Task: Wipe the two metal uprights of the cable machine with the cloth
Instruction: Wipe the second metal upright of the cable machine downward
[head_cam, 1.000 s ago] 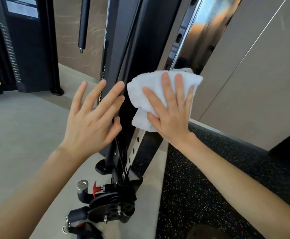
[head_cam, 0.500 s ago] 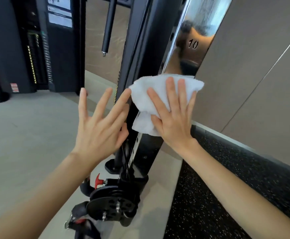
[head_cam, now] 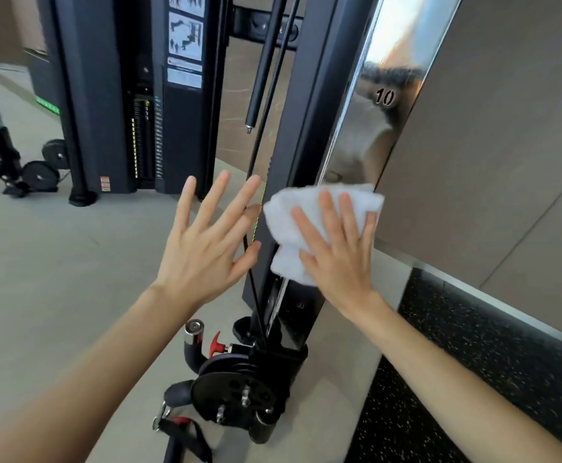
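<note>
While our right hand (head_cam: 336,259) presses the folded white cloth (head_cam: 293,225) flat-fingered against the polished chrome upright (head_cam: 373,128) marked 10, our left hand (head_cam: 206,242) hovers beside it, fingers spread, holding nothing.

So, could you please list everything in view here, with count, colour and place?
cloth: one, white, flat against the near upright
metal upright: one, chrome, right of centre, stamped 10
frame column: one, black, left of that upright
hanging bar: one, black, top centre
pulley carriage: one, black, red knob, at the column's base
weight tower: one, black, back left
left hand: fingers spread, beside the column
right hand: flat on the cloth
</note>
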Demonstrator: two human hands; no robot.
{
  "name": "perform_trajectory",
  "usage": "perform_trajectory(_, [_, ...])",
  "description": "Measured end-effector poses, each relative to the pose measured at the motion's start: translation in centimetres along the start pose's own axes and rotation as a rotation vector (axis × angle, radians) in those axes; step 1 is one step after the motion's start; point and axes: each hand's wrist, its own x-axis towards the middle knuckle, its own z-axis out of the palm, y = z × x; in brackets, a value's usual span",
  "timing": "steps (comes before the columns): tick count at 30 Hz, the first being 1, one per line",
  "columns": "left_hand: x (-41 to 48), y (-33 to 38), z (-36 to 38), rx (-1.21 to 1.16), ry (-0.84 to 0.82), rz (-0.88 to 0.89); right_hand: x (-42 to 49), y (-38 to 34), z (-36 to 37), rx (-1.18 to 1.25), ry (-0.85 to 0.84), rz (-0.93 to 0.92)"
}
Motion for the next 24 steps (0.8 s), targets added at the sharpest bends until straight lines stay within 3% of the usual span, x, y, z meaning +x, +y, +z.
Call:
perform_trajectory(5, [-0.1,0.1,0.6,-0.034,0.042,-0.005,1.6,0.0,0.7,0.064,0.120,0.086])
perform_trajectory(10, [-0.3,0.6,1.3,-0.052,0.059,-0.035,-8.8,-4.9,4.1,-0.038,-0.039,0.020])
perform_trajectory(14, [-0.4,0.6,0.9,-0.065,0.050,-0.036,-10.7,-5.9,3.9,-0.016,-0.064,-0.007])
perform_trajectory(17, [-0.9,0.6,0.2,-0.079,0.054,-0.040,-7.5,-3.2,2.3,-0.009,-0.055,-0.092])
perform_trajectory(21, [-1.1,0.8,-0.1,-0.084,0.055,-0.042,1.8,-0.5,-0.3,0.073,0.072,0.086])
perform_trajectory(24, [-1.3,0.6,-0.3,-0.089,0.060,-0.028,3.4,-1.4,-0.4,-0.004,0.101,0.105])
